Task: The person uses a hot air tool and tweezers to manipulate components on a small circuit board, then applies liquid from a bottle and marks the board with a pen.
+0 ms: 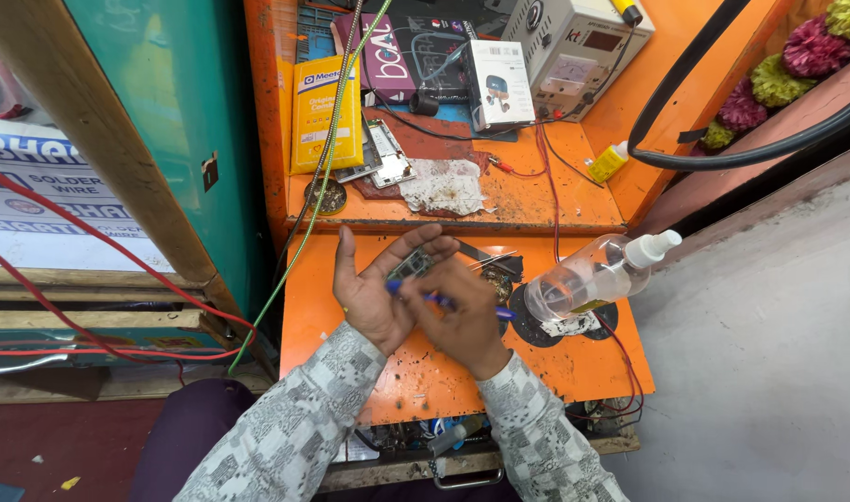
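Observation:
My left hand point(374, 288) is palm up over the orange workbench point(350, 372) and cradles a small dark circuit board point(412, 266) on its fingers. My right hand point(457, 311) lies across it, fingers closed around a blue-handled tool point(439, 299) whose tip rests against the board. Both sleeves are grey patterned cloth. Metal tweezers point(485, 260) lie on the bench just beyond my right hand.
A clear spray bottle point(592, 274) lies tilted at right. On the raised shelf behind are a yellow box point(324, 112), a phone part point(388, 153), a stained cloth point(443, 186), a small yellow bottle point(609, 161), boxes and a grey power supply point(578, 46). Red and green wires run at left.

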### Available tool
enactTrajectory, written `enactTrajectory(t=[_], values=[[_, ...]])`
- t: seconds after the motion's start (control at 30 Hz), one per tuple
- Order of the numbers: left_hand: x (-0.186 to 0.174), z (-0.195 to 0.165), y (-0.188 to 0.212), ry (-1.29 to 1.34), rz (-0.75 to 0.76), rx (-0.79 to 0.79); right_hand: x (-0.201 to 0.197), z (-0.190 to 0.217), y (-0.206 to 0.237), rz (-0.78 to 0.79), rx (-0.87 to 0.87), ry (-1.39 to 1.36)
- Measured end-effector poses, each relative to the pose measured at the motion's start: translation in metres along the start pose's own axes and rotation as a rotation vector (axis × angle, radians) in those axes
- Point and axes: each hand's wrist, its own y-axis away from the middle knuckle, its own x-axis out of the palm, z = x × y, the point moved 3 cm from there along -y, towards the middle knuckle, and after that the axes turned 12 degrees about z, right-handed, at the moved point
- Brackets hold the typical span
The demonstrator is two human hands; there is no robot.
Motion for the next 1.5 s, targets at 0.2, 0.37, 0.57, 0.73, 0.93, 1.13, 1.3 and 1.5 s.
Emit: enactTrajectory(t=[0.2, 0.37, 0.57, 0.73, 0.93, 1.13, 1.3, 1.5], values=[[0.001, 0.002, 0.000, -0.002, 0.019, -0.076, -0.009, -0.011, 0.001, -0.167, 0.173, -0.021], [0.002, 0.002, -0.002, 0.028, 0.004, -0.092, -0.006, -0.006, 0.000, 0.036, -0.053, -0.003], [0.005, 0.000, -0.003, -0.044, 0.018, -0.240, -0.011, -0.010, 0.002, -0.008, -0.038, 0.092], [0.000, -0.012, -0.004, -0.112, 0.003, -0.334, -0.014, -0.007, 0.000, 0.025, -0.016, 0.049], [-0.013, -0.013, -0.006, -0.323, -0.147, -0.429, -0.013, 0.000, -0.004, 0.104, -0.130, 0.210], [-0.020, -0.014, -0.009, -0.373, -0.201, -0.344, -0.019, 0.003, -0.015, 0.080, -0.099, 0.306], [-0.021, -0.015, -0.011, -0.235, -0.134, -0.237, -0.027, -0.008, -0.045, 0.306, -0.161, 0.199], [-0.018, -0.014, -0.011, -0.210, -0.133, -0.183, -0.019, -0.027, -0.059, 0.404, -0.258, -0.037]])
